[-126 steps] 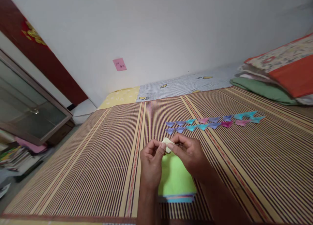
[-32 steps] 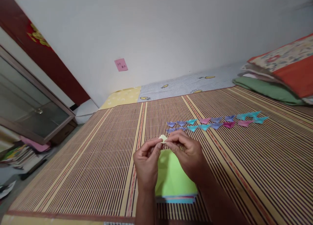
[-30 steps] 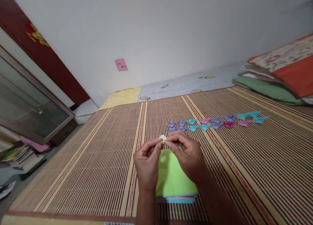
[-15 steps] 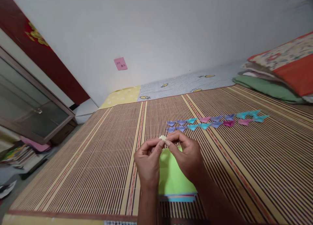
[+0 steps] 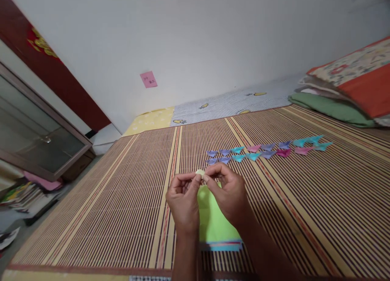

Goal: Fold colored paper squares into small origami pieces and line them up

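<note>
A small pale yellow folded paper is pinched between the fingertips of both hands. My left hand grips it from the left, thumb and forefinger closed on it. From the right, my right hand holds it the same way. Beneath the hands lies a stack of coloured paper, with a bright green sheet on top and blue and pink edges showing at the front. Beyond the hands, folded paper shapes in purple, turquoise and pink stand in two rows.
A striped bamboo mat covers the bed. Pillows and a green cloth are at the right rear. A pink note is on the wall. Left of the bed are a glass-fronted cabinet and piled books.
Both hands keep their pinch on the small paper and have shifted very slightly left in view. The background has also moved a little left.
</note>
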`<state>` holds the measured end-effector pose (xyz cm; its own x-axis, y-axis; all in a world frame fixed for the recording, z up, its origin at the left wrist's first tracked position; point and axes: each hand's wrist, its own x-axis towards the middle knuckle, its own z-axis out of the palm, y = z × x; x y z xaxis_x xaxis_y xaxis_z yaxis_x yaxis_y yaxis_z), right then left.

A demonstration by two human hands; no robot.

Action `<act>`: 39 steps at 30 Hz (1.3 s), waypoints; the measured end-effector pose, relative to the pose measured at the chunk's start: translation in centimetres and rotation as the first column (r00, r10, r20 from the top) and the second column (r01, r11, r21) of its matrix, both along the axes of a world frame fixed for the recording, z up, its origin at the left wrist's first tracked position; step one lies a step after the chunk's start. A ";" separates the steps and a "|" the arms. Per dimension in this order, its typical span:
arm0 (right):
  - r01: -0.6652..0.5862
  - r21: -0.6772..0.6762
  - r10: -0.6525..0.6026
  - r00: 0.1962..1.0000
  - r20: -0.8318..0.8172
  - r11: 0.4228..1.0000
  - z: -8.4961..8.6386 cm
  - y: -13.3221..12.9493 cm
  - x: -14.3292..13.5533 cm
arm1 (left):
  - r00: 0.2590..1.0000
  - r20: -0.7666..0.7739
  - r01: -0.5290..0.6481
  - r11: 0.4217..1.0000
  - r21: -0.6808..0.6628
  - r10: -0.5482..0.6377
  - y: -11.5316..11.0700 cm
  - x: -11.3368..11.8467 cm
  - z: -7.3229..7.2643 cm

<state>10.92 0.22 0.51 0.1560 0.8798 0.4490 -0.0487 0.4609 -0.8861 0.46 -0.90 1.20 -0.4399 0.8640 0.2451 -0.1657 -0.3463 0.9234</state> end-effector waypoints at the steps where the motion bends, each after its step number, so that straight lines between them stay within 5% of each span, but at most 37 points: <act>1: -0.008 -0.018 0.007 1.000 -0.025 1.000 -0.1 0.1 0.0 | 1.000 0.003 -0.003 1.000 0.005 0.003 0.0 0.0 0.0; 8: -0.225 -0.159 0.223 0.974 -0.027 0.961 0.6 0.2 0.8 | 1.000 -0.001 -0.014 1.000 0.023 0.014 0.0 -0.2 -0.1; 19: -0.144 -0.079 0.148 0.987 0.057 0.986 0.7 0.0 1.1 | 0.997 0.063 0.051 0.999 -0.004 -0.051 0.0 0.2 -0.2; 25: -0.164 -0.053 0.166 0.986 0.028 0.985 0.7 0.1 1.5 | 0.970 0.053 0.242 0.966 -0.090 -0.238 0.2 -0.7 0.0; 31: -0.233 -0.044 0.234 0.972 0.030 0.972 1.2 -0.1 1.6 | 0.958 -0.002 0.285 0.958 0.000 -0.285 0.0 -0.9 -0.4; 39: -0.113 0.050 0.105 0.984 0.143 0.992 1.1 -0.3 1.6 | 0.938 0.044 0.344 0.939 -0.011 -0.344 0.4 -0.7 -0.4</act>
<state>12.51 -0.11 1.66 -0.0078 0.8599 0.5104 0.0213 0.5105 -0.8596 -0.26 -0.54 0.76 -0.1242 0.9684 0.2161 -0.3094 -0.2447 0.9189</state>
